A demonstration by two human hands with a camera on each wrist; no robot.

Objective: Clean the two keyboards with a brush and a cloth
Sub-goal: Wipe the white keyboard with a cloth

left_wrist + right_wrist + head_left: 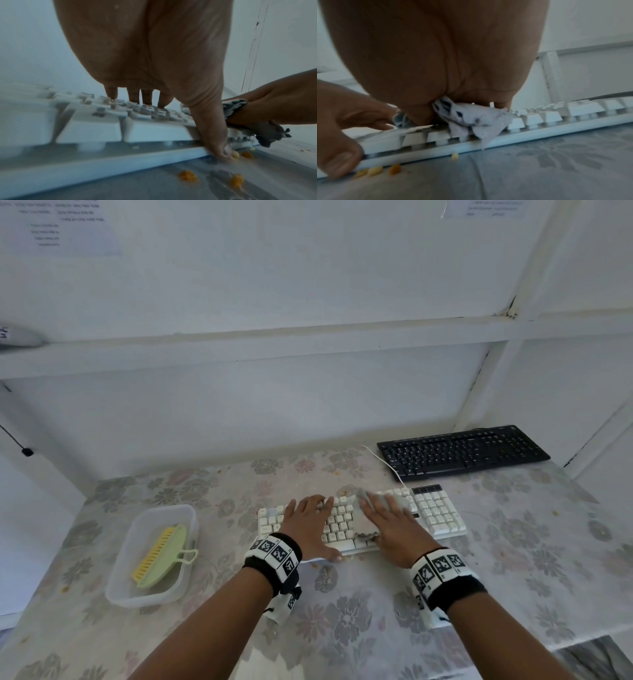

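The white keyboard (pixel 363 522) lies on the desk (pixel 513 542) directly ahead of the person, its long axis running left to right across both forearms, and everything else is best placed from it. The right hand (pixel 394 525) lies flat with fingers extended on a pale grey cloth (pixel 366 518), pressing it onto the keys near the keyboard's middle; in the right wrist view the cloth (pixel 471 116) bunches under the palm and a corner droops over the front edge. The left hand (pixel 308 522) is spread over the keyboard's left half, fingertips on the keys and thumb hooked against the front edge, apparently bracing it rather than gripping. Since the long axis runs sideways, the next wiping stroke likely travels along it, and the right hand is the nearer one to the uncovered number pad at the keyboard's right end. Small yellow crumbs (pixel 187 178) sit on the desk just in front of the keyboard. The black keyboard (pixel 462 453) rests behind and to the right of the white one, nearer the right arm, apart from both hands. The green brush (pixel 164 556) lies in a clear plastic tub (pixel 150 597) to the left of the white keyboard, closest to the left hand.
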